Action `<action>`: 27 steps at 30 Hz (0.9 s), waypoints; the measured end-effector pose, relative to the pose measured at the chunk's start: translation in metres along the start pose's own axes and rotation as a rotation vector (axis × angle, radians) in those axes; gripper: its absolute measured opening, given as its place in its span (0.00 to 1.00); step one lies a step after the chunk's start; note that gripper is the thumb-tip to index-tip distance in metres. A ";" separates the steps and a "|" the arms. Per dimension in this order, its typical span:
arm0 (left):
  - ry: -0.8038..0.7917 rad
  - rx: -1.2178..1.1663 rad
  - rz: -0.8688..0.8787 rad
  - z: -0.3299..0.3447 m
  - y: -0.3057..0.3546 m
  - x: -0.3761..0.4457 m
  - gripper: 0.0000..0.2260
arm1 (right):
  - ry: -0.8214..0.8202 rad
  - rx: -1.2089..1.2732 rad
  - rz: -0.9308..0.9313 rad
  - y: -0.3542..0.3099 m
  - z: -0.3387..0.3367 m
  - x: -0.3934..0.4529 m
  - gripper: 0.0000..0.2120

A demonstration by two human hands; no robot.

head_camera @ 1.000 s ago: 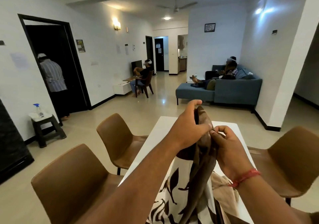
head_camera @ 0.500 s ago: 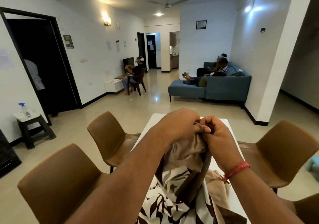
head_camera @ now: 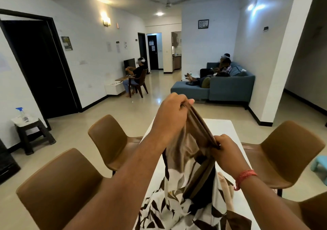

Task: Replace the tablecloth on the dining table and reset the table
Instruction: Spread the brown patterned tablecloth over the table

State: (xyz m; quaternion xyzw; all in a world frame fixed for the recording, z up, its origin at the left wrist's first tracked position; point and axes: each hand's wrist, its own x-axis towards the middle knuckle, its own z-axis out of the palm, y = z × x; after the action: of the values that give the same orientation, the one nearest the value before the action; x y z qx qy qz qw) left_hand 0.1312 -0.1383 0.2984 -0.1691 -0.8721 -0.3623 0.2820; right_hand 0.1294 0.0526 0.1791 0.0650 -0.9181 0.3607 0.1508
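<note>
White dining table [head_camera: 224,128], brown chairs [head_camera: 58,185] on both sides. Leaf-print tablecloth [head_camera: 178,194] held up above the tabletop, lower folds bunched on it. Left hand [head_camera: 172,113] pinches the brown hem high; right hand [head_camera: 228,151] grips the same hem lower, red thread [head_camera: 245,175] at wrist.

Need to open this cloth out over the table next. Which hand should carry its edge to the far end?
Probably the left hand: it pinches the cloth edge higher and farther out over the table. The right hand holds the same edge lower and nearer, suited to anchoring it.
</note>
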 end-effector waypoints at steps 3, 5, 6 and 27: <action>0.131 -0.191 -0.198 -0.010 -0.003 -0.001 0.12 | 0.039 -0.084 0.073 0.024 0.006 0.000 0.11; 0.219 -0.312 -0.337 -0.016 -0.009 0.000 0.14 | 0.051 -0.123 0.147 0.040 0.005 0.001 0.13; 0.281 -0.363 -0.394 -0.019 -0.014 0.001 0.14 | 0.066 -0.148 0.177 0.046 0.001 0.002 0.14; 0.735 -0.302 -0.759 -0.090 -0.138 -0.003 0.12 | 0.161 -0.305 0.196 0.062 -0.118 0.039 0.15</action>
State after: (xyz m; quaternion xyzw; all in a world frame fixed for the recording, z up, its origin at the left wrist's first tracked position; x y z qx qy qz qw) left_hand 0.0975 -0.2980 0.2749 0.2566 -0.6541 -0.5951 0.3902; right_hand 0.1058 0.1776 0.2337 -0.0771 -0.9490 0.2345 0.1962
